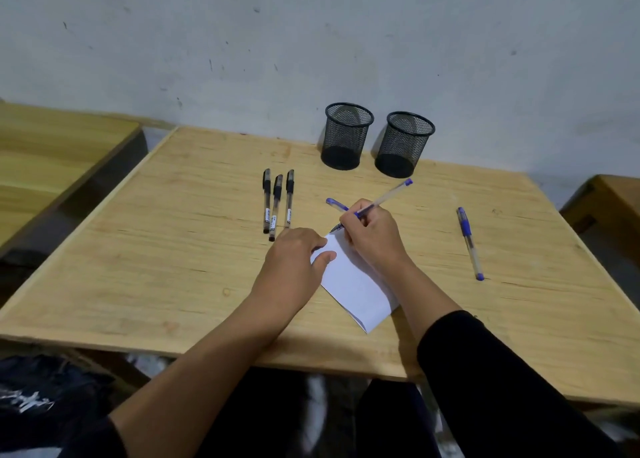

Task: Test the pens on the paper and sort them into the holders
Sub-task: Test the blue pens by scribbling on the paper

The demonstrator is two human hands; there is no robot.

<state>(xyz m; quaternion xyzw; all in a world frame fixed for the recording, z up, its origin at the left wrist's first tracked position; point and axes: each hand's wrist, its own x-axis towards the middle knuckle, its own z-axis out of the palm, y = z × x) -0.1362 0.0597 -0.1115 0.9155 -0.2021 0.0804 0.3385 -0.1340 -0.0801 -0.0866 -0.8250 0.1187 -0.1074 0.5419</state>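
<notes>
My right hand (372,236) grips an uncapped blue pen (388,196) with its tip at the top corner of a folded white paper (356,284). Its blue cap (336,203) lies just beyond my fingers. My left hand (294,263) presses on the paper's left edge, thumb on the sheet. Three capped black pens (277,203) lie side by side to the left of the paper. Another capped blue pen (469,243) lies alone at the right. Two black mesh holders (346,137) (403,146) stand upright by the wall, with no pens visible in them.
The wooden table (173,249) abuts a grey wall. A second wooden table (52,152) stands to the left across a gap, and a brown box-like piece (609,208) sits at the right edge. Dark cloth lies below the front edge.
</notes>
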